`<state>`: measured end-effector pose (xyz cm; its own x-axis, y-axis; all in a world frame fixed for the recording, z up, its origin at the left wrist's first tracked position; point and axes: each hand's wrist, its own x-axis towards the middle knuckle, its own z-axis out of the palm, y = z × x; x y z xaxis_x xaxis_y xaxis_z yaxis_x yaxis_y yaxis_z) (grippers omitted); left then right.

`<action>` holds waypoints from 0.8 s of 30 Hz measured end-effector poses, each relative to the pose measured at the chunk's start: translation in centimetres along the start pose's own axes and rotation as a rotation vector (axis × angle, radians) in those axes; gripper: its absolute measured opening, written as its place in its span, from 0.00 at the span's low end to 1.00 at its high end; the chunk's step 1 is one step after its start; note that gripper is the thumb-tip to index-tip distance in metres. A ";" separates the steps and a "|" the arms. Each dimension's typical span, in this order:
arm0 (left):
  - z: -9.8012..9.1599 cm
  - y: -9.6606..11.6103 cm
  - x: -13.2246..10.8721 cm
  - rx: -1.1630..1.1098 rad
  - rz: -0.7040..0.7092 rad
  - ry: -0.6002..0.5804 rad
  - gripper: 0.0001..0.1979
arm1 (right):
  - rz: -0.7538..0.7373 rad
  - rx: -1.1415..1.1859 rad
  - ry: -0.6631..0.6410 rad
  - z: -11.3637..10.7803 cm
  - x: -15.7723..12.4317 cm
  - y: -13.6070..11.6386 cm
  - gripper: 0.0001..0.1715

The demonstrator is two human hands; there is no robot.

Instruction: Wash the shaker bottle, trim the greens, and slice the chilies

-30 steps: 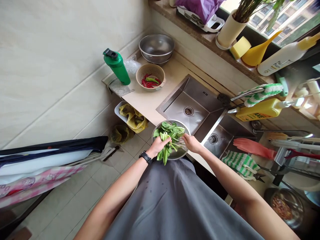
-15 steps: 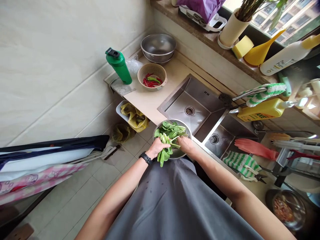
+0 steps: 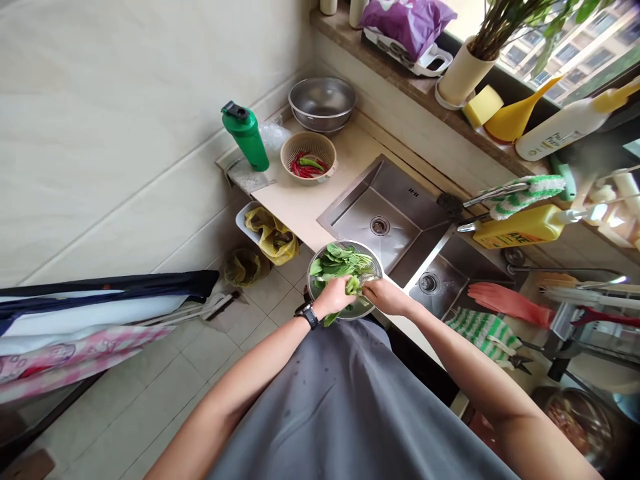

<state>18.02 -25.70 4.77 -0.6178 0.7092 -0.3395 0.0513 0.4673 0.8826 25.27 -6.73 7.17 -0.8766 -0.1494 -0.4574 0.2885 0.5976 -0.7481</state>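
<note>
A metal strainer bowl (image 3: 377,257) of leafy greens (image 3: 345,260) sits at the sink's front edge, close against my apron. My left hand (image 3: 334,298), with a black watch at the wrist, is closed around a bunch of greens over the bowl's near side. Pale stems poke out of that grip toward the right, and some leaves hang below it. Beside the stem ends, my right hand (image 3: 386,296) is closed with its fingertips pinched over the bowl's right side. What lies between those fingers is hidden.
Behind the bowl lies a double steel sink (image 3: 400,193). Left of it stand a basket of red and green chillies (image 3: 309,163), a green shaker bottle (image 3: 247,137) and a steel basin (image 3: 323,103). A yellow-lined bin (image 3: 275,237) hangs below the counter. Pink gloves (image 3: 510,303) lie right.
My left hand has moved right and slightly inward over the bowl with its bunch. My right hand has drawn back a little to the right, its fingers now pinched. The view has shifted slightly.
</note>
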 end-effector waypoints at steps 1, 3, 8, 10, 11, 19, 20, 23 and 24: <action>0.2 0.0 0.0 0.037 0.008 0.016 0.04 | -0.021 -0.076 0.005 0.2 0.0 0.0 0.17; 0.4 0.0 0.0 0.110 0.038 0.029 0.02 | -0.031 -0.173 0.018 0.6 0.0 0.2 0.16; 0.3 -0.4 0.0 0.176 0.101 -0.070 0.04 | -0.014 -0.136 0.059 1.3 0.7 0.9 0.19; 0.4 -0.5 0.1 0.153 0.107 -0.050 0.05 | 0.015 -0.080 0.083 1.6 1.2 0.8 0.22; 0.5 -0.6 0.2 0.134 0.106 -0.018 0.06 | 0.039 -0.030 0.100 1.7 1.5 0.8 0.22; 1.4 -2.2 0.3 -0.200 -0.050 0.278 0.12 | 0.333 1.059 0.307 1.1 2.9 -0.8 0.12; 1.4 -2.4 0.3 -0.238 -0.083 0.286 0.11 | 0.317 1.102 0.310 0.6 3.4 -1.5 0.10; 1.0 -2.8 0.5 -0.256 -0.123 0.266 0.08 | 0.259 1.078 0.254 -0.5 6.9 -4.9 0.16; 0.9 -2.9 0.6 -0.249 -0.131 0.257 0.07 | 0.238 1.045 0.214 -0.3 8.7 -6.3 0.17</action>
<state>18.26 -26.16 1.71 -0.7848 0.4816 -0.3901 -0.2137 0.3805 0.8998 15.65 -11.58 8.07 -0.7745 0.0824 -0.6272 0.5554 -0.3859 -0.7366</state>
